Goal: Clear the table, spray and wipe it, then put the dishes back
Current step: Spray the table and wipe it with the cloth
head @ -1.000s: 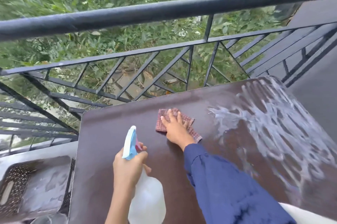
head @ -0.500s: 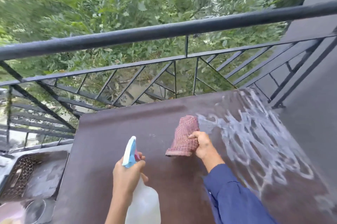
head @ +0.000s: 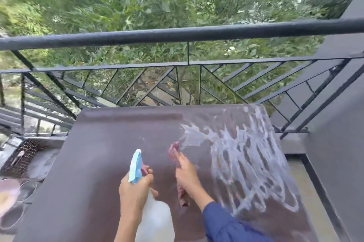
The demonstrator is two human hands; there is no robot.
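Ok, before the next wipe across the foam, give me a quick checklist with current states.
1. Cloth in right hand: ok, gripped, though blurred.
2. Bottle secure in left hand: ok, held upright by the neck, nozzle pointing away over the table.
3. Foam left to wipe: not ok, the right half is streaked with it.
4. Wipe path free of dishes: ok, none on the tabletop.
5. Left half wetted: cannot tell, it looks dull with no visible foam.
6. Dishes parked safely: cannot tell, only blurred shapes show at the lower left edge.
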